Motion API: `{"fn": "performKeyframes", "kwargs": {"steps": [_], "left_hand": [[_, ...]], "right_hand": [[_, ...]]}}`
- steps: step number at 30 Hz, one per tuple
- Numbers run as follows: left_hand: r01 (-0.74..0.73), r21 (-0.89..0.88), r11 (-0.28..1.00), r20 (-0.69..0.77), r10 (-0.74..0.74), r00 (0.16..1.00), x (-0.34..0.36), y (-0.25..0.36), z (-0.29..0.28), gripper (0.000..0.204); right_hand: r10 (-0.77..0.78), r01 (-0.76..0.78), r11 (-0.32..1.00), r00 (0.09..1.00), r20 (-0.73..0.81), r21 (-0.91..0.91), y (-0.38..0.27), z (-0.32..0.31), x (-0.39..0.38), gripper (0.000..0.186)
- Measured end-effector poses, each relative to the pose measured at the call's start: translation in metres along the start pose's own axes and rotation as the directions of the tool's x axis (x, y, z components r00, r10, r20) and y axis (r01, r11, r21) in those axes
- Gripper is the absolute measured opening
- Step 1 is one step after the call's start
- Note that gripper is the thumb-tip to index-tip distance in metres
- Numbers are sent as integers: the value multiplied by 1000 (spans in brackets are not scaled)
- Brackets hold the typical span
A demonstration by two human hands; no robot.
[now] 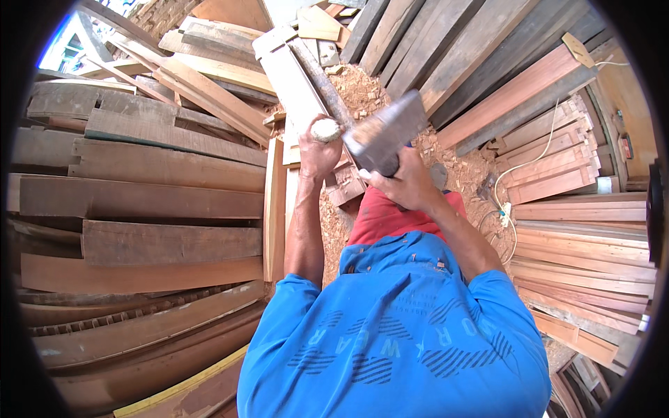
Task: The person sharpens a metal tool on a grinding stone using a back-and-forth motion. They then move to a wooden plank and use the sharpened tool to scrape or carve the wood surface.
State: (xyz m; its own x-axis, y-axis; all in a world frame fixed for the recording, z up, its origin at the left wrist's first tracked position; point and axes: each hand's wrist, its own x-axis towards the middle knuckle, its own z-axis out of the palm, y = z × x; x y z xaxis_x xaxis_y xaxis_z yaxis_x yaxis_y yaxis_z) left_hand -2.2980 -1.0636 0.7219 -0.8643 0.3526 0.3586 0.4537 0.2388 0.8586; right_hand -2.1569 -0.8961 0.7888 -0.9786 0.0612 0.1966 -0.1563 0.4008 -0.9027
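My left hand (318,161) is closed around an upright chisel (325,129). Only the pale, round butt of its handle shows; the blade is hidden below my fist. My right hand (410,182) grips a blocky wooden mallet (391,131), its dark, worn head raised to the right of the chisel and slightly blurred. Beneath and beyond my left hand runs a long pale timber (291,76). A darker, narrow beam (322,85) lies along its right side.
Stacked boards (167,182) fill the left side. Thick dark planks (446,49) fan out at the far right, with more cut timber (578,244) piled nearer. Wood shavings (362,90) cover the ground. A pale cable (499,182) loops down on the right.
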Motion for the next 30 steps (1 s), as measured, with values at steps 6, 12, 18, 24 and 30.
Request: {"fn": "performKeyframes", "kwargs": {"steps": [6,12,18,24,30], "left_hand": [[-31,-17,999,-242,26,970,0,-2,-13,7],[-26,-67,997,-196,13,981,-8,-12,-4,8],[-6,-43,999,-181,-2,984,-13,-9,-2,8],[-27,-37,999,-173,20,985,-14,1,-4,9],[-33,-49,998,-174,24,984,-14,-4,-2,13]], "right_hand": [[194,-194,968,981,17,159,-4,-6,-26,28],[203,-198,972,979,-30,125,-6,-8,-28,32],[122,-119,983,992,-18,141,-2,-3,-31,33],[77,-78,987,997,7,139,0,-2,-34,34],[19,-16,996,999,-37,87,-3,-5,-34,25]]}}
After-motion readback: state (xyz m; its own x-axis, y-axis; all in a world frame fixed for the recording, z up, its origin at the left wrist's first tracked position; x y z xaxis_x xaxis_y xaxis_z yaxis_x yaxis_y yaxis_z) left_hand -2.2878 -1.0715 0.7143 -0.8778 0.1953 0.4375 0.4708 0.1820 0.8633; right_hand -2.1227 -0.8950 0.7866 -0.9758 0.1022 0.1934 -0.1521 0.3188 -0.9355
